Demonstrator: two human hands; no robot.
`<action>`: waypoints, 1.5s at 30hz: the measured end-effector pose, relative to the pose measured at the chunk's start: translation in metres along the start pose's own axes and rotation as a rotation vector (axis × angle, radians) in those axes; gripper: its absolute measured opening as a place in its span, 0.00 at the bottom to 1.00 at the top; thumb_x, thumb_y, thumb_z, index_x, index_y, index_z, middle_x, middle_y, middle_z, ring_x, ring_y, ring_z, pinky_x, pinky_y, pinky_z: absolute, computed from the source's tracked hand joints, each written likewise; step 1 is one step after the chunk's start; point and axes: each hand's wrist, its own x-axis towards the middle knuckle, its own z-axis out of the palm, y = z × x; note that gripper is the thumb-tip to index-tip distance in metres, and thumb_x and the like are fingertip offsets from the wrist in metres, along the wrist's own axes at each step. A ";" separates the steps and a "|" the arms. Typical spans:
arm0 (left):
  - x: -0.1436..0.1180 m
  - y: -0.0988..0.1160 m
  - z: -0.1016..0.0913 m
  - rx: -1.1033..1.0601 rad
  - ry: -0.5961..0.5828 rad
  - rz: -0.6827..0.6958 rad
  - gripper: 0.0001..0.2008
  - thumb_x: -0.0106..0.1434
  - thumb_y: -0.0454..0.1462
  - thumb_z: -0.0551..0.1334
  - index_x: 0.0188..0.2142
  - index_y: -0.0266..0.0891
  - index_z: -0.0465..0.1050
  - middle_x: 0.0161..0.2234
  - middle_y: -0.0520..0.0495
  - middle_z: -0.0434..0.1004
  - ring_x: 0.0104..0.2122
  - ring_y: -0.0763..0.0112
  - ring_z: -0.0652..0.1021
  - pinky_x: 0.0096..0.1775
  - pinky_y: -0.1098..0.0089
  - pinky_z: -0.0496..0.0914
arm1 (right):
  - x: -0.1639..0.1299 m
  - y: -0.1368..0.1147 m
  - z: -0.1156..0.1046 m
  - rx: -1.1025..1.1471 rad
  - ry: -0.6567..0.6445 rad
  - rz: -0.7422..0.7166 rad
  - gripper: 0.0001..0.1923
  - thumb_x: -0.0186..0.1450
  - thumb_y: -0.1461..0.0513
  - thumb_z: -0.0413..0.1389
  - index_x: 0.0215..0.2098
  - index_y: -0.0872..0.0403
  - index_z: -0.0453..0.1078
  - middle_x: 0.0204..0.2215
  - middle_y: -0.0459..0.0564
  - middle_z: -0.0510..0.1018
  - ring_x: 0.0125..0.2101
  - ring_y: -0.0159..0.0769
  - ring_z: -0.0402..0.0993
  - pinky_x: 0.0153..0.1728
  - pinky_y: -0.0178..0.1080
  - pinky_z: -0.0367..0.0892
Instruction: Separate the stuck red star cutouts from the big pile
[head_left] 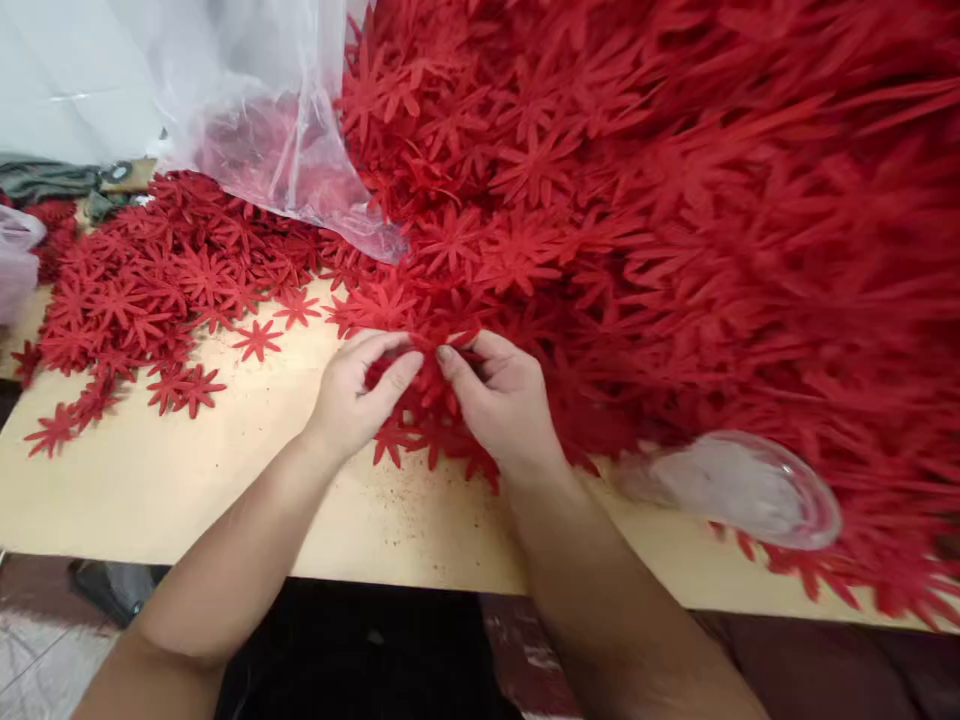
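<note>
Red flower [428, 343] in fingers [401, 374]; bag [292, 165] overlapping heap [525, 180], clear dish [739, 490] right.

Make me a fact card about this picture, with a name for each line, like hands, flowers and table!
Left hand: thumb and fingers pinching at a red flower, its full shape hidden
Right hand: pinching at the same flower from the other side
Big pile: many red flowers, blurry toward the right
Small pile: more red flowers at the picture's left
Bag: see-through plastic, behind the hands
Dish: clear, contents unclear
Table: pale, with red specks
</note>
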 end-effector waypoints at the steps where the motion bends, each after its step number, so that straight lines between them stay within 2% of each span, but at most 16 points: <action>1: -0.002 -0.002 0.004 -0.025 -0.021 -0.032 0.11 0.58 0.42 0.64 0.35 0.37 0.75 0.35 0.47 0.75 0.37 0.71 0.75 0.43 0.68 0.69 | -0.001 0.000 0.001 -0.042 0.001 0.004 0.16 0.60 0.55 0.57 0.20 0.53 0.61 0.17 0.42 0.64 0.22 0.27 0.60 0.24 0.33 0.57; 4: -0.004 -0.006 0.013 -0.098 -0.044 -0.118 0.08 0.56 0.41 0.65 0.32 0.37 0.74 0.31 0.49 0.74 0.32 0.73 0.74 0.38 0.70 0.70 | -0.005 0.000 0.002 -0.118 0.010 0.013 0.20 0.60 0.53 0.58 0.18 0.53 0.57 0.15 0.41 0.59 0.19 0.26 0.55 0.21 0.33 0.53; 8: -0.002 -0.006 0.013 -0.201 0.008 -0.206 0.07 0.55 0.39 0.67 0.28 0.37 0.73 0.27 0.52 0.74 0.29 0.76 0.72 0.34 0.73 0.69 | -0.006 -0.004 0.003 -0.094 0.021 0.020 0.25 0.62 0.49 0.56 0.16 0.52 0.51 0.14 0.39 0.52 0.17 0.25 0.48 0.17 0.33 0.49; 10: -0.001 -0.005 0.012 -0.268 0.032 -0.242 0.09 0.54 0.40 0.68 0.27 0.37 0.72 0.26 0.53 0.73 0.27 0.78 0.71 0.32 0.74 0.68 | -0.006 -0.005 0.004 -0.029 -0.037 0.021 0.23 0.62 0.49 0.55 0.18 0.52 0.55 0.15 0.40 0.56 0.18 0.25 0.52 0.18 0.32 0.53; 14: 0.000 -0.005 0.010 -0.375 0.124 -0.305 0.14 0.53 0.42 0.69 0.24 0.37 0.67 0.22 0.56 0.69 0.24 0.81 0.69 0.29 0.76 0.66 | -0.005 -0.003 0.004 0.043 -0.153 0.019 0.13 0.60 0.53 0.58 0.27 0.53 0.67 0.22 0.44 0.70 0.24 0.29 0.65 0.26 0.34 0.63; 18: 0.008 -0.007 -0.001 -0.422 0.270 -0.287 0.14 0.53 0.43 0.68 0.26 0.38 0.67 0.22 0.56 0.70 0.23 0.80 0.70 0.30 0.76 0.68 | -0.004 -0.002 -0.003 -0.018 -0.118 0.039 0.09 0.58 0.57 0.60 0.26 0.53 0.68 0.20 0.42 0.70 0.21 0.28 0.63 0.25 0.34 0.62; 21: 0.015 -0.007 -0.010 -0.444 0.332 -0.264 0.15 0.48 0.41 0.72 0.28 0.39 0.67 0.24 0.56 0.74 0.23 0.79 0.73 0.29 0.75 0.69 | -0.002 -0.001 -0.008 -0.021 -0.045 0.050 0.04 0.58 0.60 0.59 0.30 0.53 0.69 0.22 0.43 0.71 0.21 0.27 0.63 0.24 0.34 0.62; 25: 0.013 -0.005 -0.007 -0.479 0.247 -0.282 0.18 0.44 0.40 0.73 0.30 0.39 0.68 0.28 0.54 0.77 0.25 0.78 0.76 0.31 0.74 0.71 | 0.000 0.003 -0.007 0.012 0.007 0.049 0.10 0.57 0.63 0.59 0.38 0.51 0.71 0.31 0.46 0.76 0.26 0.30 0.69 0.28 0.35 0.68; 28: 0.009 -0.005 0.000 -0.495 0.160 -0.286 0.18 0.44 0.42 0.74 0.31 0.38 0.72 0.29 0.51 0.79 0.29 0.75 0.77 0.36 0.72 0.73 | 0.001 0.006 -0.006 0.037 0.024 0.060 0.12 0.56 0.64 0.59 0.40 0.51 0.71 0.33 0.47 0.78 0.30 0.33 0.73 0.33 0.38 0.71; 31: 0.008 -0.006 0.002 -0.491 0.147 -0.289 0.17 0.44 0.43 0.74 0.30 0.37 0.74 0.28 0.51 0.79 0.29 0.75 0.77 0.37 0.71 0.73 | 0.001 0.009 -0.005 0.044 0.055 0.080 0.10 0.56 0.64 0.58 0.38 0.51 0.71 0.33 0.48 0.78 0.32 0.34 0.74 0.36 0.39 0.72; 35: 0.009 -0.007 0.000 -0.494 0.157 -0.295 0.16 0.44 0.44 0.73 0.27 0.38 0.73 0.25 0.53 0.77 0.25 0.77 0.75 0.33 0.72 0.72 | 0.002 0.008 -0.006 0.016 0.090 0.105 0.05 0.56 0.65 0.57 0.31 0.51 0.70 0.29 0.46 0.76 0.26 0.31 0.70 0.30 0.37 0.70; 40: 0.009 -0.006 0.002 -0.463 0.133 -0.321 0.15 0.46 0.43 0.72 0.26 0.37 0.72 0.24 0.55 0.75 0.24 0.79 0.72 0.31 0.74 0.70 | 0.003 0.004 -0.005 0.102 0.103 0.111 0.04 0.55 0.64 0.59 0.29 0.51 0.69 0.28 0.45 0.75 0.28 0.31 0.70 0.31 0.36 0.69; 45: 0.008 -0.006 0.002 -0.356 0.142 -0.365 0.18 0.46 0.45 0.72 0.22 0.37 0.67 0.20 0.56 0.70 0.21 0.81 0.68 0.25 0.76 0.64 | 0.002 0.002 -0.006 0.080 0.121 0.159 0.11 0.56 0.56 0.61 0.25 0.52 0.65 0.19 0.41 0.66 0.19 0.27 0.59 0.20 0.33 0.59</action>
